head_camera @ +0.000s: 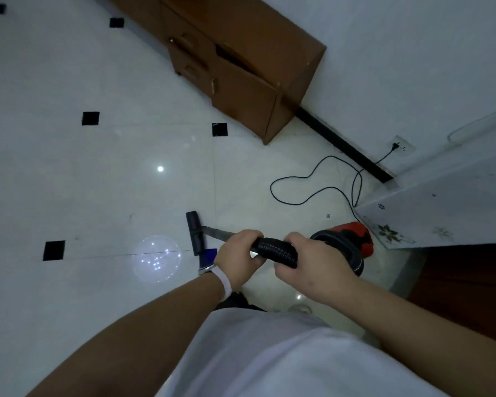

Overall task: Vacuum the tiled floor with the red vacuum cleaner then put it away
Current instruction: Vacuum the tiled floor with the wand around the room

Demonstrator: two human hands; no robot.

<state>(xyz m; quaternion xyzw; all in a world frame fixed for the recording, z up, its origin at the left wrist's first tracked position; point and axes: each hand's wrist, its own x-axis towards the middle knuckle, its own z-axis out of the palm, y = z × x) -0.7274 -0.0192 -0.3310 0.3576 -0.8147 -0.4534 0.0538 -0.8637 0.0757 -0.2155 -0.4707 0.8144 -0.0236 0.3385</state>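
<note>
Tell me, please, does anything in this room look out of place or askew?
Two things. A door of the wooden cabinet stands ajar, with a dark gap at its edge. The black power cord lies in loose loops on the tiled floor between the wall socket and the red vacuum cleaner, where feet could catch it.

Nozzle left of canister
</note>
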